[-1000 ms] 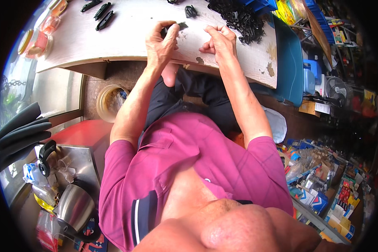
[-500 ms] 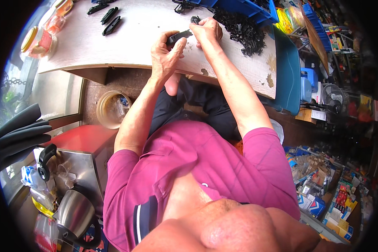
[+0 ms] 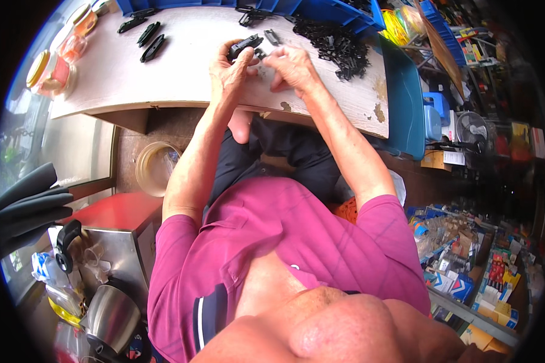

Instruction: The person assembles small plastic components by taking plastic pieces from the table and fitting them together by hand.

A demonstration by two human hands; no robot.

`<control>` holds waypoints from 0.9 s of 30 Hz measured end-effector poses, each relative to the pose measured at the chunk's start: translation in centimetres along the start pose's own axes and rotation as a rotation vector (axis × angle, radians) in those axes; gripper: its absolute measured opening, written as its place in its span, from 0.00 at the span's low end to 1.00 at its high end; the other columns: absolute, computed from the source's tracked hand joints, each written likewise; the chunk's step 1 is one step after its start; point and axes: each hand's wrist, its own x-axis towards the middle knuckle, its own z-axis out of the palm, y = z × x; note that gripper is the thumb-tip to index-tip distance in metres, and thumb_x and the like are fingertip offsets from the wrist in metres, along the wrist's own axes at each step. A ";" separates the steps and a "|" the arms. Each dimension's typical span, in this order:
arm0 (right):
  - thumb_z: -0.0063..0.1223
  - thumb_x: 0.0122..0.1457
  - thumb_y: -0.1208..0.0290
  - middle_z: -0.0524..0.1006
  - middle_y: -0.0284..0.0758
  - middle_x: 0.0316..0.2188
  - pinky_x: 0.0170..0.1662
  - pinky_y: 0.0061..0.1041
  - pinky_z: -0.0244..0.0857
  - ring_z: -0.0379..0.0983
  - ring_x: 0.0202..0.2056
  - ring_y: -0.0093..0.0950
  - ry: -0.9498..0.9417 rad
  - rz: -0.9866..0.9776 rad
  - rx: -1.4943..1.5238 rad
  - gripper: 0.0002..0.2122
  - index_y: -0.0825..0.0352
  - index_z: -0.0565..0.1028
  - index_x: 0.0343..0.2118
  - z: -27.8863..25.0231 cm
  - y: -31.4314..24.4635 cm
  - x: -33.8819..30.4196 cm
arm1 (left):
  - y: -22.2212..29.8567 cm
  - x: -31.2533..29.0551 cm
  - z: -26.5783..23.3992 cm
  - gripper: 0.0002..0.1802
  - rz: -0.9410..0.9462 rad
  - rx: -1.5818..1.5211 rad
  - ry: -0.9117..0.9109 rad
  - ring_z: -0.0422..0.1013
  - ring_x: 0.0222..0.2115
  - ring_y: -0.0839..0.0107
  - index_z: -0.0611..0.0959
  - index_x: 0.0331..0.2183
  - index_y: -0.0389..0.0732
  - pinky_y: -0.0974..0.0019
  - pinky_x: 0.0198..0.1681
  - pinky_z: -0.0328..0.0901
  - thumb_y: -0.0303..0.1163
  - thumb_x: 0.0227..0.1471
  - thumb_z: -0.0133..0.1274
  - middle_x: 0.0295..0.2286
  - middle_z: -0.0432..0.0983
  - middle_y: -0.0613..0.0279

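Observation:
My left hand is closed around a long black plastic part, holding it tilted above the table. Close by on the right, my right hand has its fingers curled and partly smeared by motion. A small dark piece shows at its fingertips, too small to name. Just beyond the hands, a short black piece lies on the white table. To the right spreads a heap of small black plastic parts. Several similar long black parts lie at the far left.
Blue crates line the table's far edge. More black parts lie in front of them. Jars with lids stand at the left end. A teal bin adjoins the right edge. A round bucket is on the floor.
My right hand has left the short black piece at the far side and come nearer, beside the left hand. The left hand has turned the long black part upward. The view has shifted slightly.

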 end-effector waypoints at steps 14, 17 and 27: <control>0.60 0.55 0.66 0.72 0.35 0.13 0.13 0.20 0.59 0.65 0.10 0.21 0.071 -0.126 0.261 0.13 0.72 0.74 0.35 1.5 1.5 -3.7 | -0.6 -1.7 2.0 0.16 -0.066 -0.121 0.067 0.75 0.26 0.71 0.74 0.43 0.31 0.70 0.30 0.75 0.24 0.52 0.57 0.31 0.74 0.56; 0.59 0.56 0.65 0.70 0.33 0.12 0.13 0.21 0.61 0.64 0.09 0.21 0.101 -0.220 0.267 0.14 0.73 0.73 0.34 1.6 2.6 -3.5 | -0.2 -2.3 2.2 0.15 -0.072 -0.108 0.074 0.75 0.26 0.70 0.74 0.43 0.32 0.70 0.30 0.75 0.24 0.52 0.56 0.31 0.75 0.56; 0.55 0.59 0.65 0.65 0.29 0.09 0.22 0.32 0.75 0.67 0.12 0.21 -0.002 -0.276 0.430 0.11 0.69 0.72 0.31 -2.8 2.2 -4.8 | 2.5 -3.4 1.1 0.14 -0.258 0.232 -0.199 0.70 0.18 0.77 0.78 0.37 0.32 0.74 0.23 0.68 0.25 0.45 0.55 0.19 0.74 0.62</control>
